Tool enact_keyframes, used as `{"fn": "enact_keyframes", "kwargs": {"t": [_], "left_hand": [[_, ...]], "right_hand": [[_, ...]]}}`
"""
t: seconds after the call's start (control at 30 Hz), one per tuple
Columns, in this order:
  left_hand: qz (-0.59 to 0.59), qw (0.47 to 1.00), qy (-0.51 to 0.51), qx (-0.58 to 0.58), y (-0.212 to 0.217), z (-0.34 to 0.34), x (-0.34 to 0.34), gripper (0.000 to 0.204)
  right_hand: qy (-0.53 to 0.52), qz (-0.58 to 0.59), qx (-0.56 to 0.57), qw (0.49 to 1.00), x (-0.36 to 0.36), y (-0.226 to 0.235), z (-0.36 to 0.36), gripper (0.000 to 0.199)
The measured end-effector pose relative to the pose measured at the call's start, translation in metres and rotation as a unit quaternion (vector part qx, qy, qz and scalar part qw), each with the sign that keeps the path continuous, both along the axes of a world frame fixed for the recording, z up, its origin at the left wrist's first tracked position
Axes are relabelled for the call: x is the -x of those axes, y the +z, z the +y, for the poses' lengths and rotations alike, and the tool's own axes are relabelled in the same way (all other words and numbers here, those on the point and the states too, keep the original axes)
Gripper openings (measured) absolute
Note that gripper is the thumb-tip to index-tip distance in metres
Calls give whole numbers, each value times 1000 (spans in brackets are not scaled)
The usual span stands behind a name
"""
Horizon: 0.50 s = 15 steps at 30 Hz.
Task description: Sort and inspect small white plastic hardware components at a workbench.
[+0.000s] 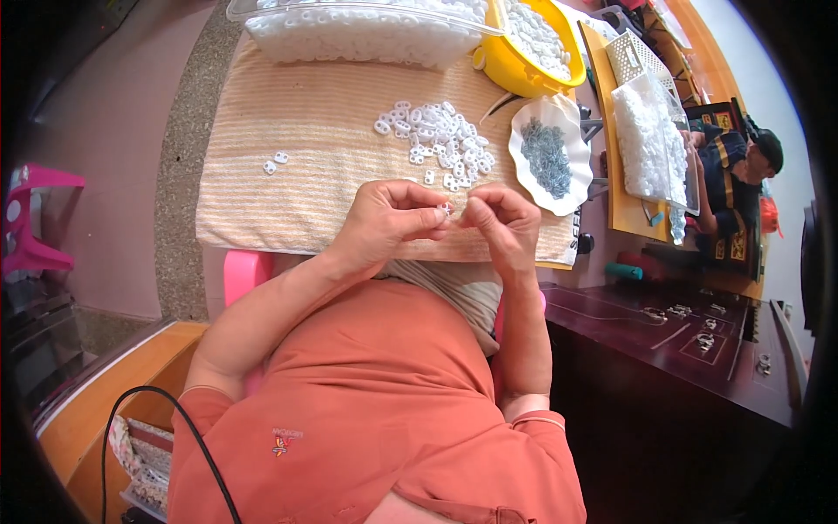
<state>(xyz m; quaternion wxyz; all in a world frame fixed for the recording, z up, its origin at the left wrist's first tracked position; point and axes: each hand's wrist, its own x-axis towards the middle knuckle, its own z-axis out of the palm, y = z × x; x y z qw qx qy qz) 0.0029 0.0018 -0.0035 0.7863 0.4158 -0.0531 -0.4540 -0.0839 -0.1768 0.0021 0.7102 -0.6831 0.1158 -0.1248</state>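
My left hand (pixel 384 217) pinches a small white plastic piece (pixel 446 209) between thumb and fingertips, just above the near edge of a beige striped towel (pixel 262 210). Close beside it, my right hand (pixel 504 224) is closed in a pinch, its fingertips almost meeting the piece; whatever it grips is too small to name. Beyond both hands lies a loose pile of white two-holed pieces (pixel 436 131). Two similar pieces (pixel 275 163) lie apart on the left. To the right stands a white wavy-rimmed dish (pixel 572 197) holding many thin grey metal parts (pixel 545 155).
At the back are a clear box (pixel 349 44) and a yellow basin (pixel 521 85), both full of white pieces. A dark tool with a pale tip (pixel 496 106) lies near the dish. On the right, another person (pixel 738 166) sits by a clear bin (pixel 646 140). A pink stool (pixel 39 218) stands left.
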Motion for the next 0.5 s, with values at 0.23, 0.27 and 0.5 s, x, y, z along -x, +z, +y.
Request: {"fn": "enact_keyframes", "kwargs": {"t": [0.23,0.27,0.5], "left_hand": [[11,999,34,-6,0,-2,-4,16],[14,999,33,-4,0,-2,-5,16],[16,999,35,5,0,0,-7,16]], "right_hand": [[-92,35,417,903,-21,-1,-24,14],[-93,36,418,903,-21,-2,-26,14],[-87,103,514,847,-30,0,-22,12]]}}
